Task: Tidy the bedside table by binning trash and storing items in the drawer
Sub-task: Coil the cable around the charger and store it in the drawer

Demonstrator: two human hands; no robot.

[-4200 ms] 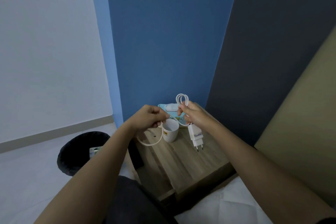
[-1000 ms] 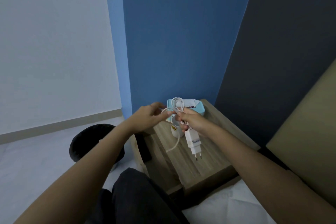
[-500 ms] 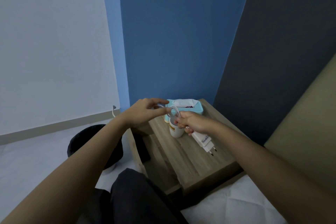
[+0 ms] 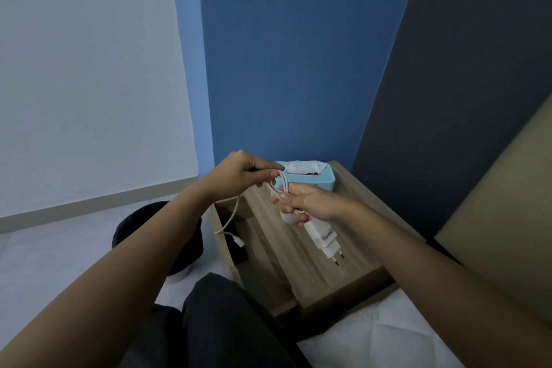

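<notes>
My right hand (image 4: 310, 202) is clenched round the coiled part of the thin white charging cable (image 4: 231, 216) and the top of the white plastic plug adapter (image 4: 324, 237), which hangs below my fist over the light wooden bedside worktop (image 4: 343, 197), prongs pointing down and toward me. My left hand (image 4: 239, 173) pinches the same cable between thumb and fingertips, just left of the right hand. From that pinch a loose length of cable drops down past the worktop's left edge, its small connector end (image 4: 239, 240) dangling in front of the dark gap beside the wood. A white cup (image 4: 288, 218) stands on the worktop, mostly hidden behind my right fist. Behind both hands a light blue plastic tissue box with white tissue in its opening (image 4: 307, 178) sits at the back of the worktop against the blue wall. Round black bin (image 4: 140, 222) on the pale floor, left of the worktop, partly behind my left forearm. My dark trouser leg at the bottom, white bedsheet lower right
</notes>
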